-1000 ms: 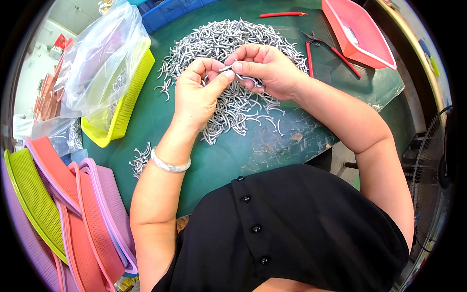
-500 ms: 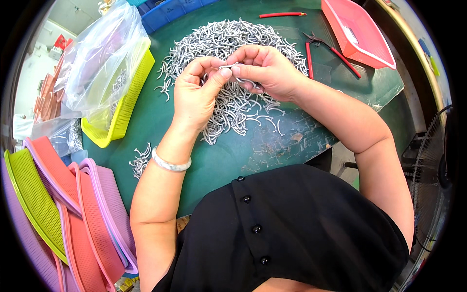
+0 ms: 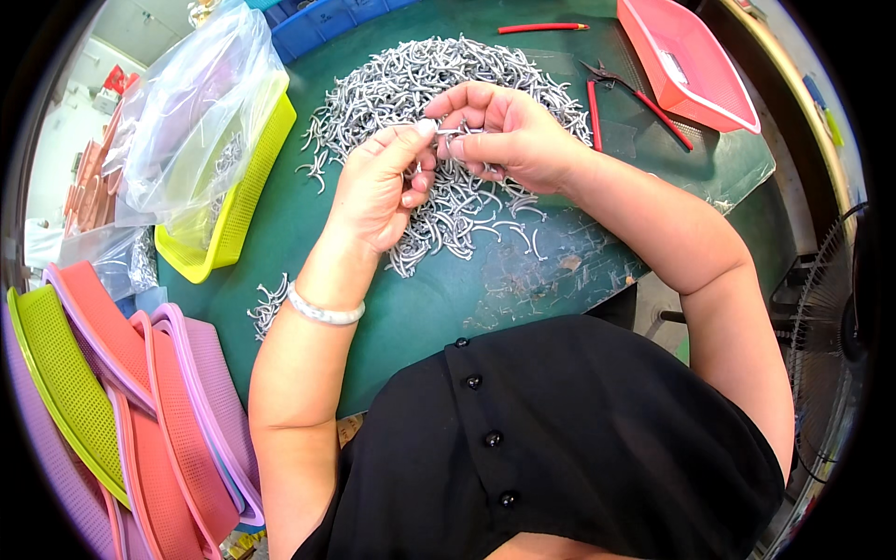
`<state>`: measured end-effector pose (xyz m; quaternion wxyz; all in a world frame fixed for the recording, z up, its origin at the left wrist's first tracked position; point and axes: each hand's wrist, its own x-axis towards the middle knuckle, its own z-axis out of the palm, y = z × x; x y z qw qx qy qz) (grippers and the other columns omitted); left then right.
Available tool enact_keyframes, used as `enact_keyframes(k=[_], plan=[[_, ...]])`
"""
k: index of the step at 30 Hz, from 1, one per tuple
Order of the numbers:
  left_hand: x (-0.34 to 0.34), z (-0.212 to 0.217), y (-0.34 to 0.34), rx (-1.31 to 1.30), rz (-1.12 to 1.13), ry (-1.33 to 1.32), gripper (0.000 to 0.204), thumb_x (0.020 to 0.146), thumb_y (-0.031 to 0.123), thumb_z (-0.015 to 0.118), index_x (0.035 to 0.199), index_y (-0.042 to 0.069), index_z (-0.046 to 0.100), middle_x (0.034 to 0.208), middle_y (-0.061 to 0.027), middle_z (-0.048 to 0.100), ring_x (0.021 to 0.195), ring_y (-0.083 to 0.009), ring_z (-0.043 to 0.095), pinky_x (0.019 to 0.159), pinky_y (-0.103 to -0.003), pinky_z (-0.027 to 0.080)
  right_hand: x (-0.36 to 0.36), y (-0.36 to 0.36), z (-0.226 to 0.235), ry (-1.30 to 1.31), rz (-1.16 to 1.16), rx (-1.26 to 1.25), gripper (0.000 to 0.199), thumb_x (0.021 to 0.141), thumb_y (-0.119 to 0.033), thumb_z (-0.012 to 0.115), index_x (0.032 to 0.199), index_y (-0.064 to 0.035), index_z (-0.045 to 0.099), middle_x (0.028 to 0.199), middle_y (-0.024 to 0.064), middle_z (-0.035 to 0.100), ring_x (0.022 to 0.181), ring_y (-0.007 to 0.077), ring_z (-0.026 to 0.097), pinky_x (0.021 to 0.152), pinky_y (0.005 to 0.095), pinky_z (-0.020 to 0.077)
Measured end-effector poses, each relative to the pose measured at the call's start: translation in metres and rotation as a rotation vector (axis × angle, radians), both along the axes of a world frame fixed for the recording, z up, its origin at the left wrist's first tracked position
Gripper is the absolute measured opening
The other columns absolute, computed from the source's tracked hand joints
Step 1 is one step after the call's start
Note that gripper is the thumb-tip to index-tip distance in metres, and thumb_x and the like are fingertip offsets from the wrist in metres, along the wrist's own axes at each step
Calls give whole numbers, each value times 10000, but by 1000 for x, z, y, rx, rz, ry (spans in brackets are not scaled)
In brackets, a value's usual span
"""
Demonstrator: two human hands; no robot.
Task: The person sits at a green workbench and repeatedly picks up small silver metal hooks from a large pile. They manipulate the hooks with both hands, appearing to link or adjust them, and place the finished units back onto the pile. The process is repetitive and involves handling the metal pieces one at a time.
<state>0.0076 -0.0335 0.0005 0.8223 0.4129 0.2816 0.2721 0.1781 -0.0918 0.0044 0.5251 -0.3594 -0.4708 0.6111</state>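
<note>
A large heap of small curved grey metal pieces (image 3: 457,219) lies on the green table, and both my hands are held over it. My right hand (image 3: 527,140) is closed, with a small curved metal piece (image 3: 452,131) between thumb and fingers. My left hand (image 3: 378,182) is closed beside it, its thumb tip raised close to the right fingertips and its other fingers curled in. What sits in the left fingers, if anything, is too small and hidden to make out. A smaller cluster of the same pieces (image 3: 269,306) lies by my left forearm.
A yellow-green basket (image 3: 266,163) with clear plastic bags (image 3: 201,103) stands at left. Stacked colored baskets (image 3: 187,401) fill the lower left. Red-handled pliers (image 3: 653,114) and a pink basket (image 3: 709,89) are far right, a blue bin (image 3: 327,23) at the back, a fan (image 3: 826,345) at right.
My left hand has rolled and dropped slightly, its fingers curling under while the thumb stays near the right fingertips. My right fingers have shifted a little; the heap looks the same.
</note>
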Motion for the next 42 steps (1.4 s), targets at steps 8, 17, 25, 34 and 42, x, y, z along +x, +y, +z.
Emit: enact_keyframes(k=[8, 17, 25, 34, 42], plan=[[2, 2, -4, 65, 51, -19, 67, 809, 106, 605, 820, 60, 558, 670, 10, 524, 503, -36, 421, 407, -145, 294, -4, -2, -1, -100, 3, 41, 397, 738, 0, 590, 1112, -18, 456, 816, 16, 559, 539, 23, 456, 433, 159, 331], [2, 0, -1, 300, 164, -32, 78, 817, 103, 599, 852, 52, 551, 676, 20, 523, 508, -23, 422, 433, -146, 312, 4, 1, 1, 38, 53, -87, 290, 746, -23, 580, 1023, 0, 498, 745, 19, 558, 526, 61, 481, 407, 167, 315], [4, -3, -4, 420, 194, -41, 116, 793, 74, 627, 882, 40, 562, 680, 42, 524, 512, -2, 415, 432, -141, 310, 2, 1, -2, -4, -3, -78, 173, 803, -72, 580, 972, -42, 558, 619, -4, 517, 492, 47, 451, 397, 161, 294], [6, -2, -7, 407, 216, -3, 110, 782, 56, 632, 883, 46, 590, 689, 44, 531, 512, 0, 407, 434, -142, 298, -3, -5, 6, -74, -67, -24, 179, 773, -36, 596, 947, -9, 564, 707, -1, 539, 543, 42, 470, 478, 170, 381], [4, -4, 1, 153, 219, -133, 65, 798, 34, 567, 857, 48, 544, 696, -17, 541, 517, -47, 439, 413, -160, 305, -3, -4, 4, -97, -60, 18, 258, 765, -28, 591, 1014, -9, 528, 745, -3, 531, 570, 35, 475, 491, 169, 384]])
